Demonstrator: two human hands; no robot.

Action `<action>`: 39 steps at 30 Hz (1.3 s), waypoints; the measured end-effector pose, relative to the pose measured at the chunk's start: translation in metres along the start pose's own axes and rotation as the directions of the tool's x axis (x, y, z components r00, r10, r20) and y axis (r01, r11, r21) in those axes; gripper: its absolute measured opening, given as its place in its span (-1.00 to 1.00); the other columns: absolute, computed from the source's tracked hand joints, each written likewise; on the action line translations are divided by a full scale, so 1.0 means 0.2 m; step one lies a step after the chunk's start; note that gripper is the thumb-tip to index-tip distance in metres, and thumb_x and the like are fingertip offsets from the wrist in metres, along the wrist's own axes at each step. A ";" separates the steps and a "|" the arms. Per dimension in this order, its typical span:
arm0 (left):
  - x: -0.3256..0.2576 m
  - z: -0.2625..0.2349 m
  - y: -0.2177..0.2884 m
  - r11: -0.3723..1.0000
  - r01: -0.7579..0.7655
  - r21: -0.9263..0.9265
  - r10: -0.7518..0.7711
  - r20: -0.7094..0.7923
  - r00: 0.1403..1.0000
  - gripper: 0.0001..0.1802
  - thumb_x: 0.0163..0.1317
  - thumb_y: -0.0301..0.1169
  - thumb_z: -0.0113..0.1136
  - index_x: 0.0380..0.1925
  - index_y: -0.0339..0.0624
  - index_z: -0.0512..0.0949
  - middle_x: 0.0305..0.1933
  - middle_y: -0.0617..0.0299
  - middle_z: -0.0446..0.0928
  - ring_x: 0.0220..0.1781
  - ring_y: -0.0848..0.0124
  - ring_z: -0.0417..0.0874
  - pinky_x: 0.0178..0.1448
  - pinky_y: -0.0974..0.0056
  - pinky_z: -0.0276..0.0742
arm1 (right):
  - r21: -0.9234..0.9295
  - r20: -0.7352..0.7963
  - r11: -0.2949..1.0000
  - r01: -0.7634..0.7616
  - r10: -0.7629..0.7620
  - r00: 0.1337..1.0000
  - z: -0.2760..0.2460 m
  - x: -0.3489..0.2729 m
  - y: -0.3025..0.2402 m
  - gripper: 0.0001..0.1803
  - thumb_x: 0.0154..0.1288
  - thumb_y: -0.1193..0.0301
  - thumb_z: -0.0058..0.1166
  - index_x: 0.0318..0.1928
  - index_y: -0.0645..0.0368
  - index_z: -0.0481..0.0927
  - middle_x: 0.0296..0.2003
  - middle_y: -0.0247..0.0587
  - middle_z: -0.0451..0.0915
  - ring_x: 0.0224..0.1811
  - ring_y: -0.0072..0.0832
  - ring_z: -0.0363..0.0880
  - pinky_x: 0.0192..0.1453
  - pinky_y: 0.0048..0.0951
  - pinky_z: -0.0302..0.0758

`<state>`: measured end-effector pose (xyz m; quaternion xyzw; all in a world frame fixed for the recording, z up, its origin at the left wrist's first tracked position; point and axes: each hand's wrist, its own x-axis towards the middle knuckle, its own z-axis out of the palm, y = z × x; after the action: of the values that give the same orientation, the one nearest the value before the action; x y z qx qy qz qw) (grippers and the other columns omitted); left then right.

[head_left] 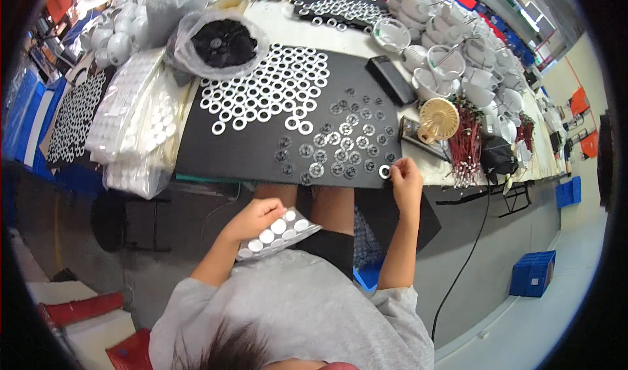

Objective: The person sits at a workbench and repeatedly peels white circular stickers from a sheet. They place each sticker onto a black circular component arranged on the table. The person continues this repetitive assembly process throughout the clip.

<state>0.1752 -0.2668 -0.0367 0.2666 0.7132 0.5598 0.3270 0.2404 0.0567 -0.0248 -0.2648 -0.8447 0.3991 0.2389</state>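
Fingers of the left hand (pixel 261 216), at seven o'clock in the view, close on a sheet of white discs (pixel 278 227), probably light, bendy and slick, best held by its edge. At the four o'clock corner of the black mat (pixel 226 157) is a white ring (pixel 384 172), likely light and stiff, best taken by its rim. The right hand (pixel 404 174) bunches its fingertips there; whether they grip, I cannot tell.
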 end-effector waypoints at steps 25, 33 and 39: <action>0.05 0.12 0.13 0.982 0.044 -0.184 -0.031 0.072 0.997 -0.75 0.22 -0.33 0.04 -0.53 -0.30 0.45 -0.54 0.39 0.44 -0.50 0.68 0.32 -0.46 0.48 0.25 | 0.313 0.376 0.881 0.355 -0.458 0.806 0.20 -0.55 -0.39 -0.81 -0.07 0.70 0.11 -0.36 0.26 0.55 -0.44 -0.19 0.57 -0.42 -0.45 0.55 -0.37 -0.56 0.47; 0.06 0.12 0.11 0.950 0.100 -0.296 -0.075 0.094 0.993 -0.80 0.22 -0.38 0.02 -0.42 -0.32 0.52 -0.50 0.33 0.48 -0.42 0.67 0.40 -0.36 0.47 0.33 | 0.306 0.434 0.909 0.284 -0.399 0.808 0.20 -0.56 -0.40 -0.84 -0.05 0.64 0.13 -0.36 0.27 0.54 -0.43 -0.20 0.57 -0.42 -0.43 0.56 -0.35 -0.53 0.48; 0.05 0.12 0.08 0.967 0.099 -0.234 -0.069 0.137 0.988 -0.80 0.23 -0.39 0.01 -0.42 -0.33 0.50 -0.50 0.33 0.49 -0.42 0.67 0.40 -0.35 0.50 0.32 | 0.279 0.513 0.930 0.240 -0.355 0.781 0.17 -0.57 -0.40 -0.84 -0.01 0.58 0.15 -0.34 0.26 0.53 -0.45 -0.18 0.55 -0.44 -0.40 0.56 -0.38 -0.49 0.46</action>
<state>0.1878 -0.2397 -0.0262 0.2297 0.6284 0.6095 0.4252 0.2835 -0.0792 -0.0017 0.0251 -0.8644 0.4975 0.0686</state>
